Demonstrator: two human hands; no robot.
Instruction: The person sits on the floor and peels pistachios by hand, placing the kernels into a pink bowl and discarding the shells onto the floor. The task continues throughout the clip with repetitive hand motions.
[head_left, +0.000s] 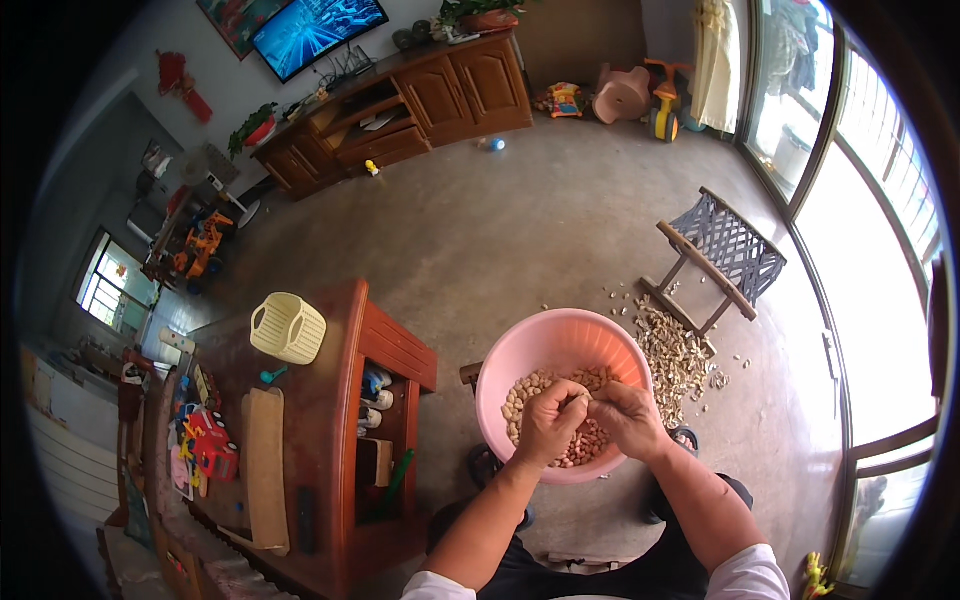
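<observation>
Over a pink plastic basin my two hands meet, fingertips together. My left hand is closed, its thumb and forefinger pinching a small pale peanut mostly hidden by the fingers. Against it my right hand is closed too, its fingertips on the same peanut. Inside the basin, unshelled peanuts lie on the left. Reddish shelled kernels lie below my hands, partly covered by them. Just right of the basin, a heap of broken peanut shells is spread over the floor.
A low folding stool with a dark woven seat stands beyond the shells. To my left is a reddish wooden table bearing a cream plastic basket, a cardboard piece and a red toy truck. Glass sliding doors line the right.
</observation>
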